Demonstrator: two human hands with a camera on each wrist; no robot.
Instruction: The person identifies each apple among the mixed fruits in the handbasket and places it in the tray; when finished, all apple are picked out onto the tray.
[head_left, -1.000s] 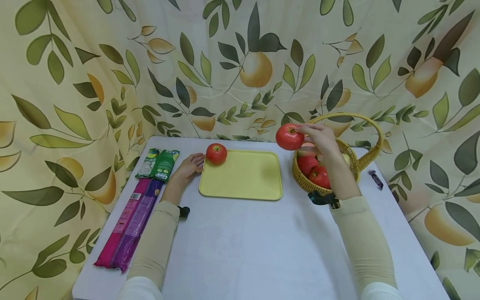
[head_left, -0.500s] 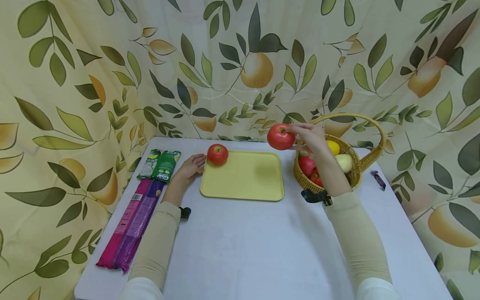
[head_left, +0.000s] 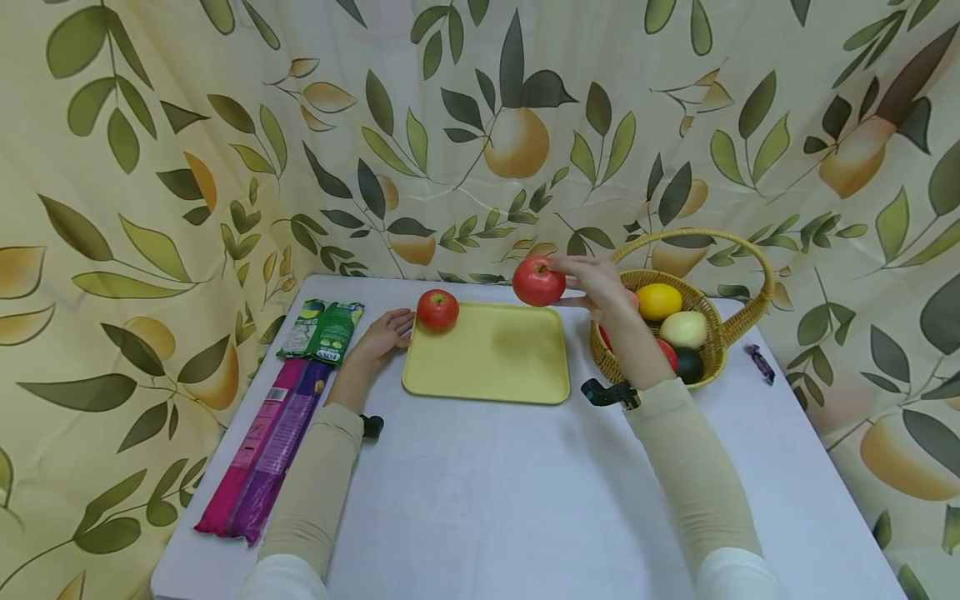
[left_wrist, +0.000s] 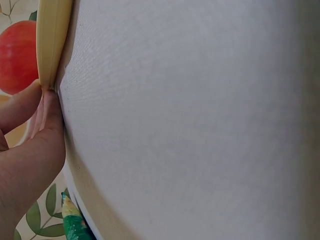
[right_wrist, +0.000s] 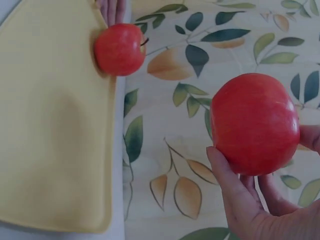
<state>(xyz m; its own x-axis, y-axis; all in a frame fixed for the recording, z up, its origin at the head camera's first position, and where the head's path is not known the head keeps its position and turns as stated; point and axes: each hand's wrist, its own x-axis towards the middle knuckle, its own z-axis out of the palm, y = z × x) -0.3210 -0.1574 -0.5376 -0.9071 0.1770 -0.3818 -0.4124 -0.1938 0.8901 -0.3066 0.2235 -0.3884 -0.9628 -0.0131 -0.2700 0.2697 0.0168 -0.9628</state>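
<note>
My right hand (head_left: 600, 287) holds a red apple (head_left: 538, 281) in its fingertips, raised over the back right corner of a yellow tray (head_left: 487, 358). In the right wrist view, thumb and fingers grip this apple (right_wrist: 255, 125) from below and the sides. A second red apple (head_left: 438, 311) sits in the tray's back left corner. My left hand (head_left: 384, 335) is at the tray's left edge beside that apple. In the left wrist view, the left thumb and fingers pinch the rim of the tray (left_wrist: 52, 40).
A wicker basket (head_left: 716, 358) with a tall handle stands at the right, holding a lemon (head_left: 659, 301), a pale round fruit (head_left: 684, 330) and other produce. A small wrapped candy (head_left: 761, 364) lies beside it. Green packets (head_left: 322, 331) and long pink-purple packages (head_left: 262, 450) lie at the left.
My right hand has carried the apple leftward from over the basket to the tray's back right corner, uncovering more of the basket's contents. My left hand has stayed at the tray edge.
</note>
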